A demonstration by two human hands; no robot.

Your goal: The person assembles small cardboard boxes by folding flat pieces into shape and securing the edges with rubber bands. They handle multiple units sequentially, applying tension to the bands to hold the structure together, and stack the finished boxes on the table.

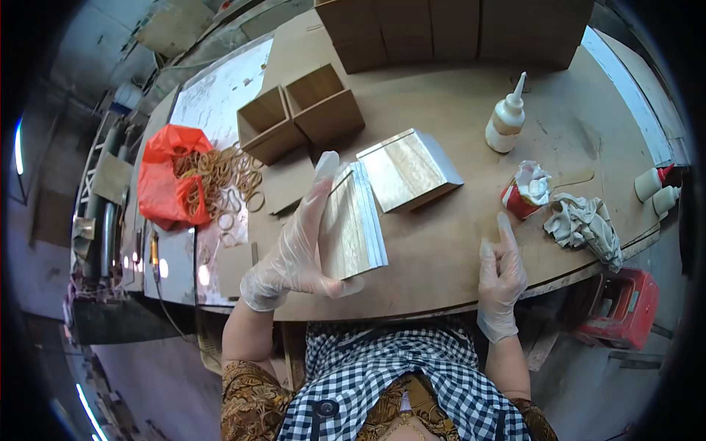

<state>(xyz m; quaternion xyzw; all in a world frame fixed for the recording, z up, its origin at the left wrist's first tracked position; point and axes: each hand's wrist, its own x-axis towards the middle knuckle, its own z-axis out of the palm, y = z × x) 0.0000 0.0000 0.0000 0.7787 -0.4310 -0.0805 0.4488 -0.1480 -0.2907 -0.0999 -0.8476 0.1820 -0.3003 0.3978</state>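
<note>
My left hand (290, 261), in a clear thin glove, grips a small wooden box (344, 228) tilted above the table, thumb and fingers spanning its two ends. Its pale grain and a light layered edge face up. My right hand (502, 275), gloved too, hovers at the table's front edge holding nothing. Its index finger points forward while other fingers curl. Just beyond that fingertip stands a red cup (517, 202) with a white crumpled lining. Between the hands, farther back, a similar wooden box (412, 169) lies on the table.
Two open-topped boxes (301, 117) stand at the back left, beside rubber bands (213, 180) spilling from a red bag (165, 180). A row of brown boxes (456, 33) lines the back. At right are a nozzle bottle (506, 121), a flat stick (573, 178), a crumpled rag (585, 226) and a red stool (625, 309).
</note>
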